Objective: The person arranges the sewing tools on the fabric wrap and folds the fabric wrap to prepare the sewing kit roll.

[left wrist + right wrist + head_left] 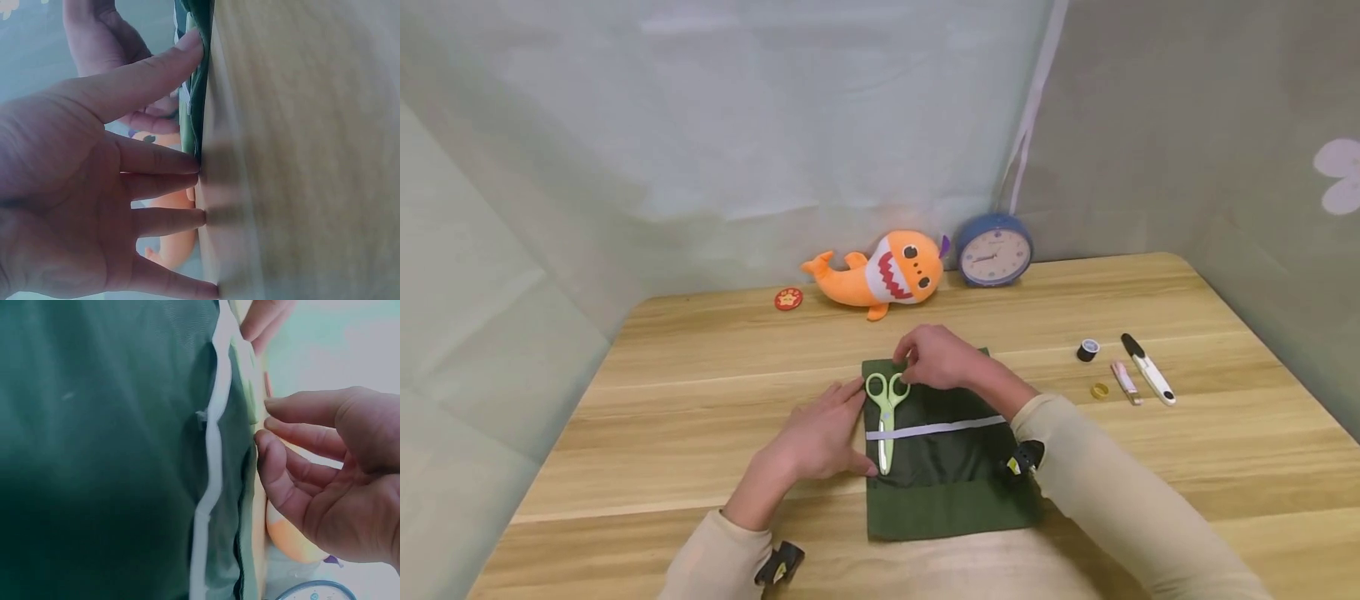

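A dark green fabric pouch (pixel 955 510) lies flat on the table, with a white elastic band (pixel 936 429) across it. Light green scissors (pixel 886 417) lie along its left side, blades under the band and handle loops toward the far edge. My left hand (pixel 827 429) has spread fingers on the wood beside the pouch; its thumb (pixel 178 53) touches the pouch's left edge near the scissors' tip. My right hand (pixel 938 357) is at the right handle loop, fingers bent, with a gap between thumb and fingertips in the right wrist view; firm contact with the loop is unclear.
At the back are an orange plush shark (pixel 850 286), a blue clock (pixel 995 252) and a red round badge (pixel 788 298). To the right lie a black thread spool (pixel 1087 350), a yellow ring (pixel 1100 390), a pink-handled small tool (pixel 1125 382) and a white-and-black tool (pixel 1150 372).
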`<control>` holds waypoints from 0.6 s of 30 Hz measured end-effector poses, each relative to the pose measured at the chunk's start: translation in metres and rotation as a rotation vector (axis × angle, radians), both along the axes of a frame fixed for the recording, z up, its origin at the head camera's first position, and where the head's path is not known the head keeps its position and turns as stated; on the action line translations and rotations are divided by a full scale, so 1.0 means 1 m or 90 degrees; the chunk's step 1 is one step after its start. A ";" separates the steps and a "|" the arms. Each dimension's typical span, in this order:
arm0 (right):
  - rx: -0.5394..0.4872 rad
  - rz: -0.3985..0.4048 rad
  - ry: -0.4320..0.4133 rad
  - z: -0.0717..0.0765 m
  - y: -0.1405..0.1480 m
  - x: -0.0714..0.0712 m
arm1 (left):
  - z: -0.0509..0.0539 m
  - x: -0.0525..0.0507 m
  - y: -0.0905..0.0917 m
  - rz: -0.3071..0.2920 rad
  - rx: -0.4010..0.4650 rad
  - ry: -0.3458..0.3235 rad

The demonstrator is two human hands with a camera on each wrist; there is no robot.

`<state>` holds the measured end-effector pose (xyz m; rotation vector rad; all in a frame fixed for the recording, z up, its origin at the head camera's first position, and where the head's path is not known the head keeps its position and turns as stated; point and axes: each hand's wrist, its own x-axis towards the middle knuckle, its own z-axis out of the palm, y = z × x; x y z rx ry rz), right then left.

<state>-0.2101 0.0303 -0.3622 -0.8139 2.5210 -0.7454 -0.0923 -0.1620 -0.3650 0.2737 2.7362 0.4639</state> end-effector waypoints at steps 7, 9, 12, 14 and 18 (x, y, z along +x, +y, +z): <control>0.006 -0.005 -0.042 -0.007 -0.002 0.003 | -0.001 0.000 0.001 0.011 0.011 0.011; 0.004 -0.010 -0.049 -0.008 -0.003 0.004 | -0.002 0.001 0.001 0.016 0.020 0.014; 0.001 -0.011 -0.047 -0.010 -0.004 0.006 | -0.003 0.001 0.001 0.019 0.025 0.016; -0.005 -0.011 -0.044 -0.011 -0.004 0.006 | -0.003 0.001 0.001 0.021 0.022 0.016; -0.019 -0.005 -0.039 -0.009 -0.004 0.004 | 0.000 -0.002 0.001 0.028 0.014 0.014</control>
